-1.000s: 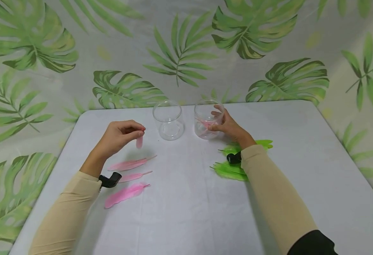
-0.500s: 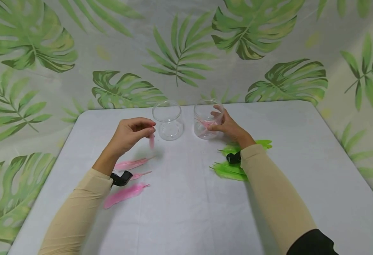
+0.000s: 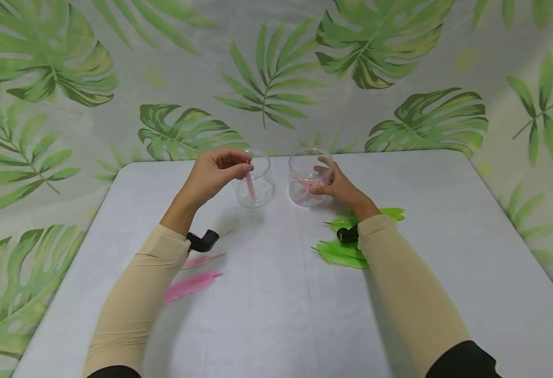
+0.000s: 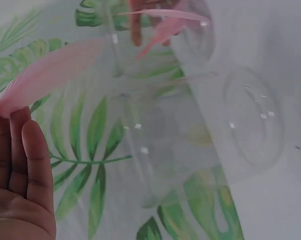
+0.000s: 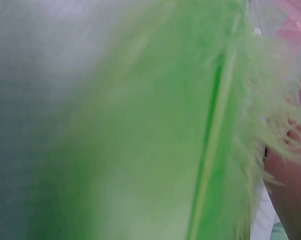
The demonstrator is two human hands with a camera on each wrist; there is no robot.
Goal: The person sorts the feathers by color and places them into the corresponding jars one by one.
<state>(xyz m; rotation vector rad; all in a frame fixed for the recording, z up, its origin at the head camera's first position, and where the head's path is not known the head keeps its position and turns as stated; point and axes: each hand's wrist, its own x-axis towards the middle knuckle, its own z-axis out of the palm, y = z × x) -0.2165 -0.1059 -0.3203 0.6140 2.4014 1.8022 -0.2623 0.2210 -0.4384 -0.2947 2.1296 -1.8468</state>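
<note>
Left hand (image 3: 212, 173) has carried pink feather (image 3: 250, 185) up over left glass jar (image 3: 256, 181), pinching it | right hand (image 3: 335, 184) grips right glass jar (image 3: 308, 176) | feather: light, soft, likely best pinched at quill.

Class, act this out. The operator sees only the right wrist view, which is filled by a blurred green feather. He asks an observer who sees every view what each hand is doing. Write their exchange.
Operator: What is the right hand on?
Observer: The right hand grips the side of the right jar, which stands on the table.
Operator: And the left hand?
Observer: The left hand pinches a pink feather that hangs at the left jar. I cannot tell if it is inside yet.
</note>
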